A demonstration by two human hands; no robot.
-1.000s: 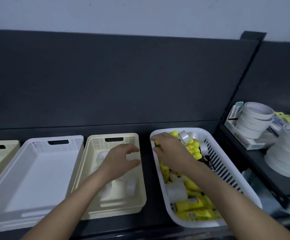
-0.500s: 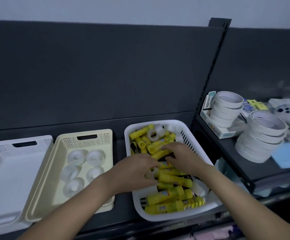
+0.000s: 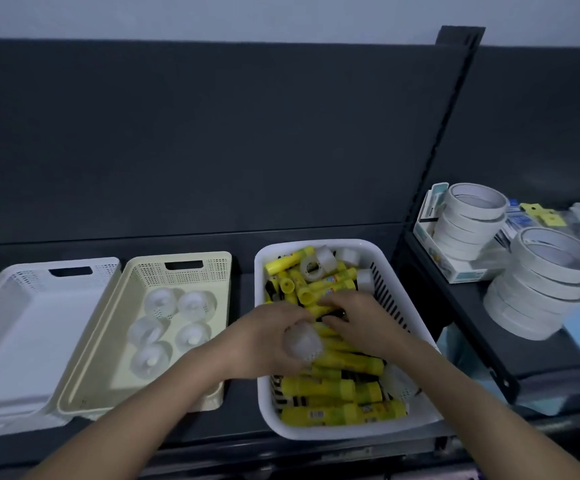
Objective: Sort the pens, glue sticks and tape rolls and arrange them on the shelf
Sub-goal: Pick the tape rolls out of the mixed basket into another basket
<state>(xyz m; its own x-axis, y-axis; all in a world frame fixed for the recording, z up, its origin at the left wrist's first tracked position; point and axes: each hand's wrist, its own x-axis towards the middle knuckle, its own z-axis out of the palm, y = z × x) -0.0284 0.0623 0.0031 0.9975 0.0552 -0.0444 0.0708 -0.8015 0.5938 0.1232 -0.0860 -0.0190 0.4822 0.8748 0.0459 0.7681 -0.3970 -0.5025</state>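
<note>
- The clear tape roll (image 3: 303, 342) sits in the left hand (image 3: 268, 337), fingers curled round it, over the white basket's (image 3: 378, 251) left edge;
- the cream tray (image 3: 143, 277) holding other tape rolls (image 3: 158, 303) lies just to the left, so this hand is nearer;
- the right hand (image 3: 361, 323) rests among glue sticks (image 3: 337, 414); whether it grips one I cannot tell.

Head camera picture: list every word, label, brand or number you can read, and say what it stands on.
No text can be read.
Glue sticks: small printed labels, too blurred to read.
Box by the white tape rolls: print too small to read.
Yellow cards: blurred, nothing readable.
Clear tape roll held in the left hand: no print visible.
</note>
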